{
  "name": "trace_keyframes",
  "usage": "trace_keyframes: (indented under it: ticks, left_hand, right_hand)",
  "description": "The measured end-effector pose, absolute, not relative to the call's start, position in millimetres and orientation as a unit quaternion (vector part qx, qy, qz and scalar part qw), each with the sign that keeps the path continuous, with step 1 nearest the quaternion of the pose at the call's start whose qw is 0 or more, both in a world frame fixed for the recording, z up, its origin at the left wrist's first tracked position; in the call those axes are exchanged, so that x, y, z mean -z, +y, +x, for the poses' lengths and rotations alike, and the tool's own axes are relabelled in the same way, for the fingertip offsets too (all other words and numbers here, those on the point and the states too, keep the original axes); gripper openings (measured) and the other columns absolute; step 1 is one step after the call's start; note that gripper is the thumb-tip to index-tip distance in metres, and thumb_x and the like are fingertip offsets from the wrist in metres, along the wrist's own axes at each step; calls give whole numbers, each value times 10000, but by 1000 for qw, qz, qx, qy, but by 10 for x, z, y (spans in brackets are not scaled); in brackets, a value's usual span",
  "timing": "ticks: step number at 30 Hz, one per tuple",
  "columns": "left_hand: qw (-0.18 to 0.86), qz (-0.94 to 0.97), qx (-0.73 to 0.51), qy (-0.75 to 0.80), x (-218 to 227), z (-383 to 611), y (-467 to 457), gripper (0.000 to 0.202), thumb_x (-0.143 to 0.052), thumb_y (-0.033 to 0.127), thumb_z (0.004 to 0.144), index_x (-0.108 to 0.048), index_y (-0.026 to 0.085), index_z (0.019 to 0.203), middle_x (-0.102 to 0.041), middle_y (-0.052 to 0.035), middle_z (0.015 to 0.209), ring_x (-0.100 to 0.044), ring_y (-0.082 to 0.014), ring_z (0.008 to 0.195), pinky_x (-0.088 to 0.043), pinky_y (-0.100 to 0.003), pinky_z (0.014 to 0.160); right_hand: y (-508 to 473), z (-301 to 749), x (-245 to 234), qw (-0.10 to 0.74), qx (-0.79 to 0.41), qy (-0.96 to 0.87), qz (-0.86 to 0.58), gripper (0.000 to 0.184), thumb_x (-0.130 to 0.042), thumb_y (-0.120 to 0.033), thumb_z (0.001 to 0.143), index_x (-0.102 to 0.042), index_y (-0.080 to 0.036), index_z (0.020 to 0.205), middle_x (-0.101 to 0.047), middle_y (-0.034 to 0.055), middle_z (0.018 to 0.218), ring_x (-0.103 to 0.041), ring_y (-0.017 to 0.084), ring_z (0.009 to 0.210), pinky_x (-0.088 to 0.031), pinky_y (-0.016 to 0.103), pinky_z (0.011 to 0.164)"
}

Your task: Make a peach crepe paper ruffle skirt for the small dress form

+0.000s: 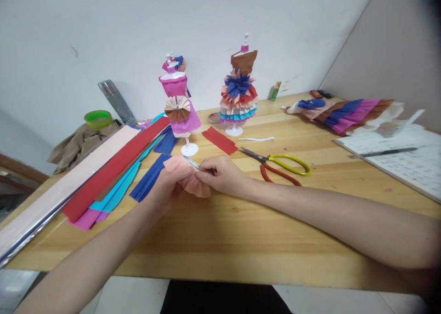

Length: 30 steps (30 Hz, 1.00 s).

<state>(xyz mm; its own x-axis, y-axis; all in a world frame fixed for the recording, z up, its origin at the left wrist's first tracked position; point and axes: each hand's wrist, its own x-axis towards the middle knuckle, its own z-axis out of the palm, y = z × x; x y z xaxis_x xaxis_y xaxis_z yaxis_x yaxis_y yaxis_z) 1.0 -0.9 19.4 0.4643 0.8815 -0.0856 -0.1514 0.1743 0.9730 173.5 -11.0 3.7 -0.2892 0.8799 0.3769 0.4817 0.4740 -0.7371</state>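
Between my two hands is a peach piece of crepe paper [197, 186], gathered into folds, with a pale strip [190, 162] along its top edge. My left hand [172, 183] pinches the paper from the left, thumb on top. On the right side, my right hand [220, 174] has its thumb and fingers closed at the same top edge. Just beyond the hands stands a small mannequin [179, 98] in a pink paper dress with a pleated fan at the waist. Scissors [263, 159] with yellow and red handles lie right of my right hand, blades partly spread.
Long crepe paper strips [113, 178] and blue pieces [149, 178] cover the left side. A second dressed mannequin [238, 93] stands behind a red paper piece [220, 140]. At right lie a striped paper dress [354, 114] and a white board [396, 160] with a pen [389, 152].
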Motion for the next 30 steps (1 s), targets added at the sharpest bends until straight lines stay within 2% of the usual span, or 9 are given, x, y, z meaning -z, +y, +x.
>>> trace_keyframes:
  ticks: [5, 7, 9, 11, 15, 17, 22, 27, 30]
  left_hand:
    - [684, 504, -403, 341, -186, 1, 30, 151, -724, 273, 724, -677, 177, 831, -691, -8, 810, -626, -156, 744, -488, -261, 680]
    - [681, 495, -408, 354, -184, -3, 46, 133, -728, 276, 711, -647, 171, 720, -658, 13, 698, -590, -128, 640, -463, -240, 605]
    - [677, 505, -400, 355, -185, -10, 56, 224, -725, 290, 718, -583, 162, 600, -593, 25, 577, -532, -104, 541, -419, -224, 527]
    - [682, 523, -383, 340, -188, -20, 64, 288, -711, 354, 745, -579, 156, 583, -582, 11, 549, -525, -105, 518, -407, -223, 500]
    - [708, 517, -341, 340, -184, -41, 73, 432, -693, 571, 730, -676, 143, 787, -675, -60, 719, -629, -170, 659, -495, -254, 557]
    - [703, 515, -333, 360, -169, -38, 57, 478, -738, 596, 675, -676, 157, 852, -683, -63, 783, -647, -185, 699, -534, -277, 579]
    - [633, 577, -289, 429, -140, 13, -50, 425, -797, 525, 649, -663, 146, 785, -684, -52, 689, -665, -181, 639, -556, -290, 587]
    - [573, 616, -297, 451, -154, 24, -36, 329, -793, 410, 664, -637, 131, 583, -655, -33, 563, -594, -125, 512, -504, -250, 535]
    - [580, 620, -271, 453, -183, 12, -4, 308, -809, 384, 635, -638, 131, 601, -666, -36, 571, -608, -133, 527, -503, -248, 530]
  right_hand:
    - [-91, 1789, -57, 412, -302, -771, -380, 427, -366, -435, 890, -412, -189, 544, -409, -15, 560, -378, 115, 569, -265, 271, 555]
    - [-74, 1789, -46, 407, -305, -768, -390, 400, -414, -428, 867, -413, -191, 544, -380, -25, 550, -371, 115, 564, -257, 268, 549]
    - [-54, 1778, -27, 399, -319, -761, -401, 351, -466, -377, 829, -416, -191, 535, -358, -34, 536, -364, 112, 555, -248, 263, 540]
    - [-34, 1767, -8, 406, -342, -746, -403, 325, -481, -347, 806, -420, -191, 528, -364, -36, 533, -366, 110, 550, -252, 259, 535]
    - [-11, 1769, 7, 453, -368, -701, -410, 331, -487, -359, 808, -442, -186, 529, -401, -32, 539, -388, 111, 558, -286, 256, 545]
    - [-11, 1772, 9, 478, -363, -678, -424, 330, -504, -364, 805, -458, -182, 534, -403, -34, 541, -386, 109, 562, -293, 254, 550]
    - [-16, 1769, 16, 498, -329, -665, -450, 306, -520, -348, 815, -525, -165, 569, -426, -30, 548, -388, 114, 578, -297, 252, 553]
    - [9, 1797, 12, 498, -317, -678, -438, 320, -502, -326, 823, -465, -178, 541, -387, -37, 535, -385, 113, 571, -300, 249, 555]
    - [23, 1816, 12, 498, -314, -680, -438, 319, -498, -330, 823, -459, -180, 544, -390, -34, 545, -388, 116, 581, -304, 250, 562]
